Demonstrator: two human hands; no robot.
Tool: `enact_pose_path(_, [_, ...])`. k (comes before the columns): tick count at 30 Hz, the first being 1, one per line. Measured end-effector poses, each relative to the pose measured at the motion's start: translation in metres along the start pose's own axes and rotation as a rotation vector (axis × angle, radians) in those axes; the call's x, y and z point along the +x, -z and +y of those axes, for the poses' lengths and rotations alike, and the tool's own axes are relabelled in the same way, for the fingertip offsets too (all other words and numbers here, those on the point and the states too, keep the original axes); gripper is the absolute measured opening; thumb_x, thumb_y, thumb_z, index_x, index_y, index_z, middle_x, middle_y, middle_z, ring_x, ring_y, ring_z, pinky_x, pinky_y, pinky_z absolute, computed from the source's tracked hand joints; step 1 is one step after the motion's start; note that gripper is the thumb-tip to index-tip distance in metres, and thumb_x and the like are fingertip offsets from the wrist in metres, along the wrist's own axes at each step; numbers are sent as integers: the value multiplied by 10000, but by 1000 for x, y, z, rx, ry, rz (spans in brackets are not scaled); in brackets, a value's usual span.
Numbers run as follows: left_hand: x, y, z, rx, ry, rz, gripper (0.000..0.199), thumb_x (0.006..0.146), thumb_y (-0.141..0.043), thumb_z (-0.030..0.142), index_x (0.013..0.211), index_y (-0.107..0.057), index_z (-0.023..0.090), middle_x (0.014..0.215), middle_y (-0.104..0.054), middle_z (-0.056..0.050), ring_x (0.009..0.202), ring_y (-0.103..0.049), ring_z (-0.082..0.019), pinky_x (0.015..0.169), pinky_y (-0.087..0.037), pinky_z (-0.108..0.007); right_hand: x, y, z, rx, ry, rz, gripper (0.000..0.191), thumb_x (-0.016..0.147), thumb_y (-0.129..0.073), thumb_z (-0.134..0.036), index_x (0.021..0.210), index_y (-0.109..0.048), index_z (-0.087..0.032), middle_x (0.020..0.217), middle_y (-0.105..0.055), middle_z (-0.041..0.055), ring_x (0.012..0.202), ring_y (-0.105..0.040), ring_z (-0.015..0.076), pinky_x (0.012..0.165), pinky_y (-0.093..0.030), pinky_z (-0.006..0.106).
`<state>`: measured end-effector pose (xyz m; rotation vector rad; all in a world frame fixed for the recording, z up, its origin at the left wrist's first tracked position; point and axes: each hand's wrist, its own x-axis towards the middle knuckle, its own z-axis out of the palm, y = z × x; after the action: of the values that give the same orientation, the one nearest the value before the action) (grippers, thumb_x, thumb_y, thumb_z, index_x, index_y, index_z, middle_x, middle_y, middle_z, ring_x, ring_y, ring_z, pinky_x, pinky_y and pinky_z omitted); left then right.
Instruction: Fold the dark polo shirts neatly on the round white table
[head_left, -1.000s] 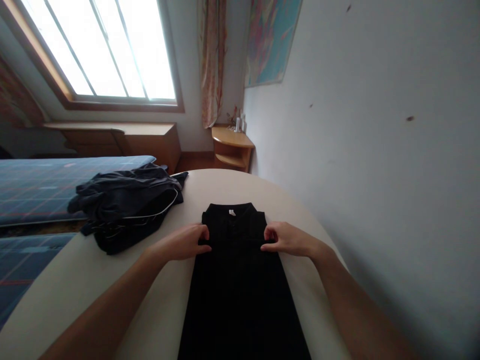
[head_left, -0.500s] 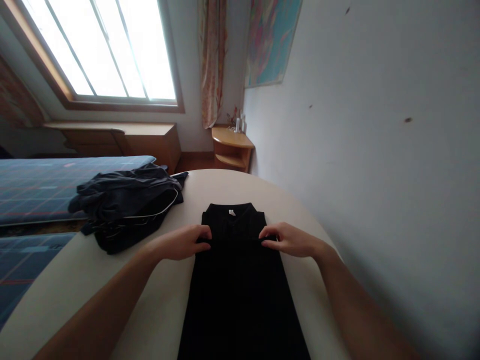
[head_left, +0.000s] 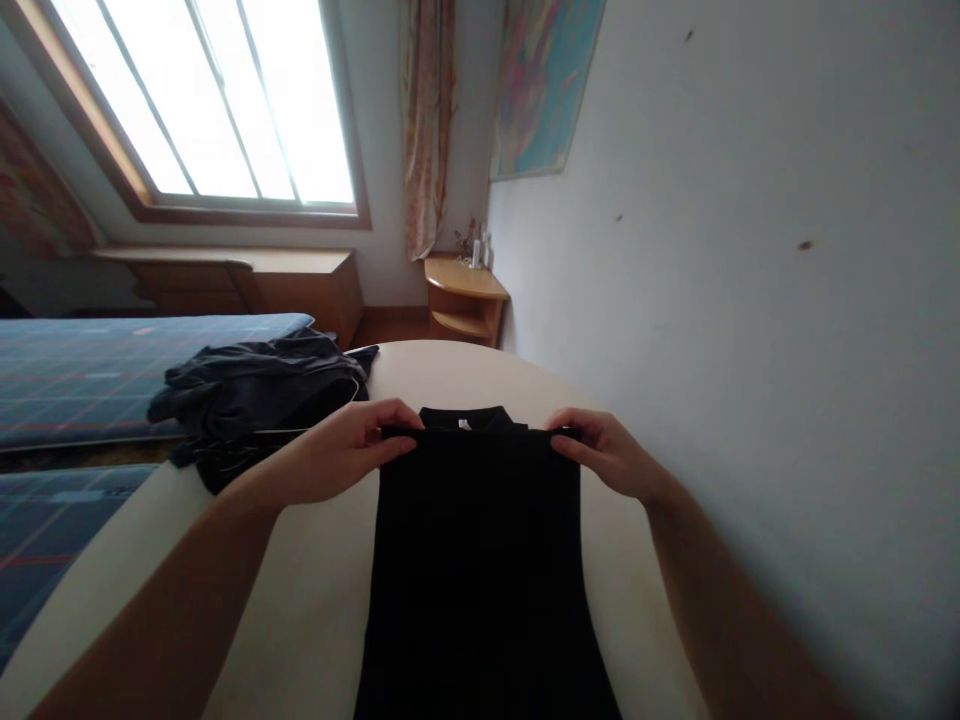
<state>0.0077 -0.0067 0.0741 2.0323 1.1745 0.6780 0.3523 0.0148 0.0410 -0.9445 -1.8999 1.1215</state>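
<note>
A black garment [head_left: 480, 570] stretches from the middle of the pale round table [head_left: 300, 600] down to the bottom of the view. Its straight upper edge is pinched at the left corner by my left hand [head_left: 352, 448] and at the right corner by my right hand [head_left: 606, 450]. Between the hands the edge looks raised and taut. Just beyond it shows a black collar [head_left: 487, 416] with a small white label, partly covered by the held cloth.
A heap of dark clothes [head_left: 247, 385] lies on the table's left side, partly behind my left forearm. Beds with blue plaid covers [head_left: 150, 375] stand at the left. A white wall [head_left: 750, 300] rises on the right, and a small corner shelf [head_left: 465, 280] stands beyond the table.
Both hands have risen and moved farther apart, lifting the garment's pinched edge. That edge now covers more of the collar area.
</note>
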Motion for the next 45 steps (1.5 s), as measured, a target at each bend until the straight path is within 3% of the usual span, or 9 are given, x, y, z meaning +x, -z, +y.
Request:
enact_pose_path(8, [33, 9, 1, 43, -112, 347, 314, 830, -596, 422, 1045, -671, 207, 938, -686, -29, 805, -611, -188, 744, -496, -313, 43, 5, 3, -87, 65, 296, 333, 853, -653, -508, 1015, -659, -218, 824, -665, 9, 722, -596, 165, 649, -495, 297])
enact_pose_path(16, [86, -32, -83, 23, 107, 239, 318, 765, -545, 302, 998, -722, 174, 908, -736, -47, 835, -660, -210, 801, -520, -343, 80, -12, 59, -341, -58, 135, 226, 857, -563, -165, 1031, -708, -168, 1073, -733, 79, 1020, -658, 199, 976, -478, 370])
enact_pose_path(20, [93, -49, -102, 57, 147, 249, 333, 754, -608, 376, 983, -719, 162, 890, -738, -62, 817, -664, -223, 780, -517, -349, 86, -18, 69, -434, -106, 63, 261, 825, -695, -259, 1070, -717, -172, 1115, -732, 83, 1045, -661, 212, 968, -476, 355])
enact_pose_path(26, [104, -54, -102, 134, 131, 289, 306, 731, -686, 448, 893, -703, 189, 897, -724, -55, 849, -645, -225, 796, -481, -341, 104, -23, 56, -616, -163, 24, 299, 743, -809, -425, 889, -720, -181, 960, -745, 74, 872, -676, 204, 783, -493, 304])
enact_pose_path(31, [106, -58, -102, 155, 120, 260, 177, 702, -652, 295, 834, -651, 179, 753, -690, -19, 664, -592, -173, 632, -452, -287, 106, -29, 47, -612, -90, -79, 284, 767, -767, -224, 1044, -708, -226, 1010, -752, 42, 882, -679, 180, 792, -481, 283])
enact_pose_path(34, [102, -59, -97, 74, 84, 153, 342, 713, -644, 271, 1044, -648, 183, 865, -738, -27, 673, -626, -170, 616, -472, -275, 104, -28, 43, -618, -39, -144, 395, 760, -652, -70, 1107, -716, -248, 1035, -753, 27, 891, -678, 172, 801, -478, 270])
enact_pose_path(38, [97, -54, -81, -40, -47, -18, 502, 744, -557, 176, 1243, -620, 179, 1099, -746, -70, 934, -688, -219, 845, -528, -342, 102, -20, 37, -521, 27, -262, 447, 756, -578, -45, 1129, -737, -234, 1033, -755, 17, 907, -672, 166, 818, -478, 258])
enact_pose_path(41, [95, -47, -70, 9, -123, -29, 492, 740, -500, 132, 1196, -678, 180, 1218, -714, -60, 1144, -636, -237, 1044, -452, -370, 101, -14, 31, -508, 15, -298, 375, 789, -619, -132, 1124, -752, -237, 945, -764, 4, 812, -664, 158, 740, -475, 255])
enact_pose_path(45, [95, -41, -65, 74, -171, 8, 489, 769, -476, 118, 1210, -675, 192, 1211, -716, -50, 1157, -629, -234, 1075, -430, -378, 102, -14, 26, -502, 36, -206, 227, 816, -703, -289, 1024, -770, -226, 892, -757, 12, 800, -657, 164, 733, -469, 266])
